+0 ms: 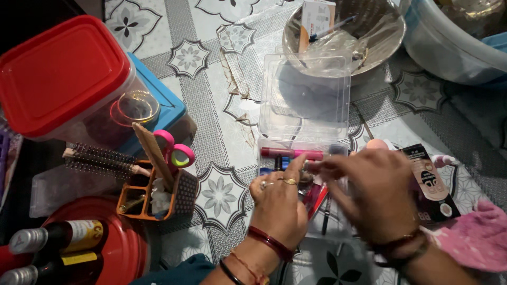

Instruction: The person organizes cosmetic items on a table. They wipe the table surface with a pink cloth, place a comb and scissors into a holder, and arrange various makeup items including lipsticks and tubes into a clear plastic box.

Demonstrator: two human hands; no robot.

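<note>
Both hands hover low over the clear rectangular plastic case [305,105], which lies open on the patterned surface [211,95] with its lid tipped back. The left hand [279,203], rings on two fingers, arches its fingertips up to meet the blurred right hand [377,195]; together they pinch something small that I cannot make out. Beneath their fingertips a pink lipstick tube [291,153] lies crosswise in the tray among other slim cosmetics, and an orange desk organiser holding pink-handled scissors [158,192] stands well to the left.
</note>
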